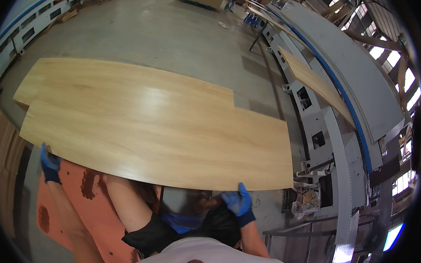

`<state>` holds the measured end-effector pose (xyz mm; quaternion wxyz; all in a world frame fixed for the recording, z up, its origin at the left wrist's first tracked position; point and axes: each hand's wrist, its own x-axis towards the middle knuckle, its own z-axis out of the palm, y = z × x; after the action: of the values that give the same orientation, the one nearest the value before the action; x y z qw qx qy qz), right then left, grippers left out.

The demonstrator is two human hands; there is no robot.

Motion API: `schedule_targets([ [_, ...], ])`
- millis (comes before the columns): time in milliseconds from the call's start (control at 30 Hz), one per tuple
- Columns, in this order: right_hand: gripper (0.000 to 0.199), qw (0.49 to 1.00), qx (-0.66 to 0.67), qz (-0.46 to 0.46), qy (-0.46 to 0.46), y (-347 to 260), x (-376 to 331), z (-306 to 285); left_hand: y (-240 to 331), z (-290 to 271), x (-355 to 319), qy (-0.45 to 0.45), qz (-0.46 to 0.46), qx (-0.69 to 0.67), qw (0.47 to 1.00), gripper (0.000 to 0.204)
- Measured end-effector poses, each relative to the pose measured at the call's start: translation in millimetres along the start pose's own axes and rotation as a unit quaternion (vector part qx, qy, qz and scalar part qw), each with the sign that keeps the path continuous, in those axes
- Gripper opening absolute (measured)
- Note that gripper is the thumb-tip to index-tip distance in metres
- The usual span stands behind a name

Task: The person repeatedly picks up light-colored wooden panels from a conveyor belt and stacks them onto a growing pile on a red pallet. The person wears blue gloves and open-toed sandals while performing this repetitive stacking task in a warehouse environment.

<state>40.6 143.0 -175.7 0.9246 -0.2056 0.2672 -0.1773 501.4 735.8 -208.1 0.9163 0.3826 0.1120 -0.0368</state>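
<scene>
A long pale wood-grain board [162, 148] lies in front of me, its near edge bowed by the lens. A second board [127, 77] of the same colour shows beyond it, shifted to the left; how the two touch cannot be made out. My left hand [51, 164], in a blue glove, grips the near board's edge at its left end. Toward the right end of that edge, my right hand [238, 201], gloved alike, has its thumb at the rim and its fingers partly hidden. An orange-red panel [68, 214] with dark worn patches lies below my left arm.
A long grey machine [325, 123] with a blue strip runs along the right, another board [317, 87] resting on it. Stacked boards [0, 154] stand at the left edge. Another machine [33, 24] is at the far left, and a person [230, 1] stands far off.
</scene>
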Motion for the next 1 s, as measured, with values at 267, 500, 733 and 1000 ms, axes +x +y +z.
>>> schedule_targets([
  [267, 0.035, 0.965, -0.222, -0.069, 0.123, -16, 15, 8, -132, 71, -3, 0.179, 0.131, 0.135, 0.966, 0.058],
  [500, 0.068, 0.806, -0.526, -0.231, 0.139, -98, 22, 4, -114, 32, 85, 0.095, 0.149, 0.188, 0.966, 0.067],
  [733, 0.065, 0.557, -0.763, -0.329, -0.022, -82, 59, 35, -57, -31, 190, 0.122, 0.083, 0.254, 0.956, 0.073],
  [1000, 0.069, 0.475, -0.834, -0.28, -0.025, -82, 107, 62, -20, -5, 230, 0.226, -0.001, 0.361, 0.905, 0.066],
])
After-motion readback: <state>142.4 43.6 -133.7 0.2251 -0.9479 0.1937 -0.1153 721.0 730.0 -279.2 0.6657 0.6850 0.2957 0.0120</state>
